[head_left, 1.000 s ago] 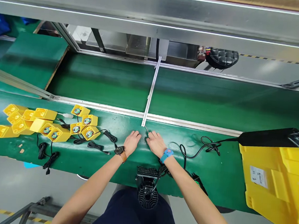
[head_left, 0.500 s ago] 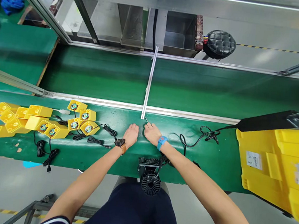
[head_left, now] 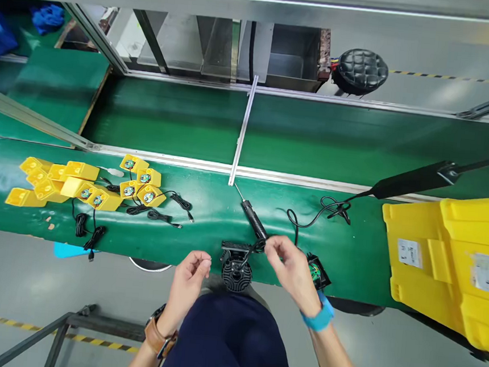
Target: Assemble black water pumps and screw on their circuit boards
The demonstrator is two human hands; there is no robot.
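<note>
My left hand (head_left: 192, 273) is above the table's front edge, its fingers curled and the thumb against the index finger. Whatever it may pinch is too small to make out. My right hand (head_left: 291, 264) hovers by the back end of a black electric screwdriver (head_left: 255, 220), fingers closed; I cannot tell what is in them. The screwdriver lies on the green table with its thin bit pointing away from me. Between my hands, a black device with a round grooved part (head_left: 237, 271) sits at the edge. A black housing with a green circuit board (head_left: 316, 271) is partly behind my right hand.
Several yellow housings (head_left: 85, 187) with black cables lie on the left of the table. A yellow bin (head_left: 427, 251) stands at the right. A metal rail (head_left: 242, 132) crosses the green channel beyond the table. A black cable (head_left: 309, 226) runs to a hanging black sleeve (head_left: 411, 180).
Both hands have drawn back from the rail's near end toward my body and moved apart. The screwdriver, hidden under my right arm before, now shows. My view has shifted slightly.
</note>
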